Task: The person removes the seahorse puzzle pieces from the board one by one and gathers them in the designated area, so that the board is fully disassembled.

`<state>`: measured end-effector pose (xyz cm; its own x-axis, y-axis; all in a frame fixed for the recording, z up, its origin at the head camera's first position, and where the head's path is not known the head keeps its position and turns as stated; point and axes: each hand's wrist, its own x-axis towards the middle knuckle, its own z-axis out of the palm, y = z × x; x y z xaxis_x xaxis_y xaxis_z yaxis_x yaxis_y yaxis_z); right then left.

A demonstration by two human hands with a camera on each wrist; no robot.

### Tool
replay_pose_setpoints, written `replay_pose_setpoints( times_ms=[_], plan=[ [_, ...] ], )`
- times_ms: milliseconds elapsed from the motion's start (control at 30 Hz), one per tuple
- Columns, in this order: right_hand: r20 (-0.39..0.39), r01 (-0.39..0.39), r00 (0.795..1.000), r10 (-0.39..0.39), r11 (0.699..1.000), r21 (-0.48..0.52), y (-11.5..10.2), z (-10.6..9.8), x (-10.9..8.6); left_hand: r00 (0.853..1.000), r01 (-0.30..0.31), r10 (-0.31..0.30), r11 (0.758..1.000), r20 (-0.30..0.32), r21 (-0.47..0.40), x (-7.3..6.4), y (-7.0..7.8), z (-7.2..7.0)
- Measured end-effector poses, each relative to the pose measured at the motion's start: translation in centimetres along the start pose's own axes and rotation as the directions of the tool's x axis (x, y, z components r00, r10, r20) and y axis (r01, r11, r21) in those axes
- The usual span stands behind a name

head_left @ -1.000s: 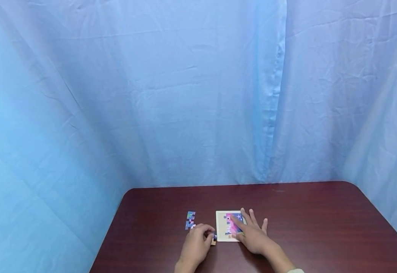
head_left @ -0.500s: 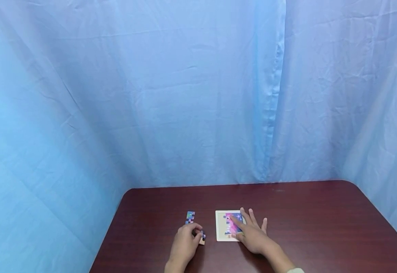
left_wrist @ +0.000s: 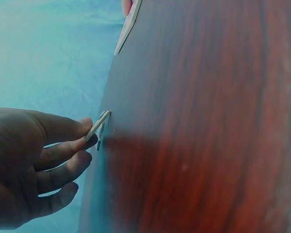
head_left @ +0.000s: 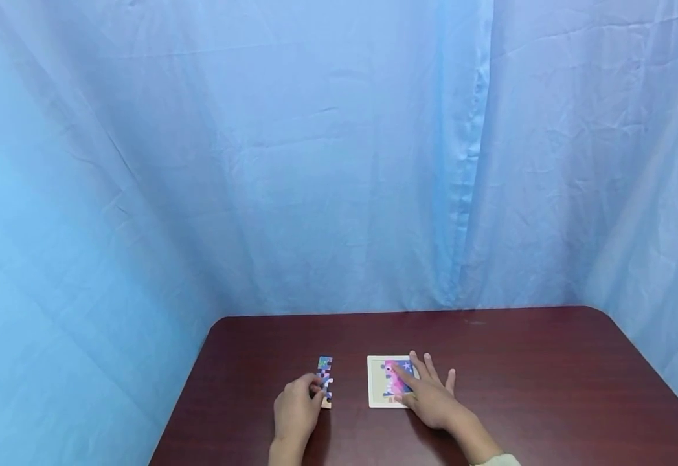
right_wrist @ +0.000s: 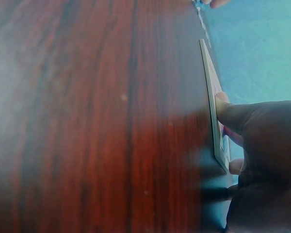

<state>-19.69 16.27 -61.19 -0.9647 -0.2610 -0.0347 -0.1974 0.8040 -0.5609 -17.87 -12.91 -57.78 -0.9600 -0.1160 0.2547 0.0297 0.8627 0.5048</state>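
My left hand pinches a jigsaw puzzle piece between thumb and fingertips, its edge tilted in the left wrist view. In the head view that piece sits at the near end of a short column of blue, pink and tan puzzle pieces, partly covered by the fingers. To the right lies a square puzzle tray with a pale rim; its left part shows bare, and a pink and blue picture fills the right part. My right hand rests over the tray's right side, fingers spread, thumb on its near edge.
The dark red wooden table carries the tray and pieces, with a gap of bare wood between them. Light blue curtains hang behind the table's far edge and on both sides.
The left hand has moved left, away from the tray's left edge, bringing the puzzle piece to the column of loose pieces. The right hand stays on the tray.
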Motion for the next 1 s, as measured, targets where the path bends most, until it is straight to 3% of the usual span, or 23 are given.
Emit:
replay_pose_setpoints(
  times_ms=[500, 733, 1000],
  plan=[
    [0.022, -0.019, 1.0, 0.019, 1.0, 0.012, -0.26, -0.1, 0.27, 0.998, 0.06, -0.059, 0.997, -0.005, 0.054, 0.54, -0.25, -0.19],
    [0.015, -0.008, 1.0, 0.008, 1.0, 0.006, -0.08, -0.06, 0.31, 0.998, 0.055, -0.054, 0.998, -0.021, 0.034, 0.32, -0.22, -0.08],
    [0.029, -0.011, 1.0, 0.011, 1.0, 0.003, -0.28, -0.44, 0.04, 0.995, 0.095, -0.096, 0.995, 0.02, 0.041, 0.17, 0.01, 0.16]
  ],
)
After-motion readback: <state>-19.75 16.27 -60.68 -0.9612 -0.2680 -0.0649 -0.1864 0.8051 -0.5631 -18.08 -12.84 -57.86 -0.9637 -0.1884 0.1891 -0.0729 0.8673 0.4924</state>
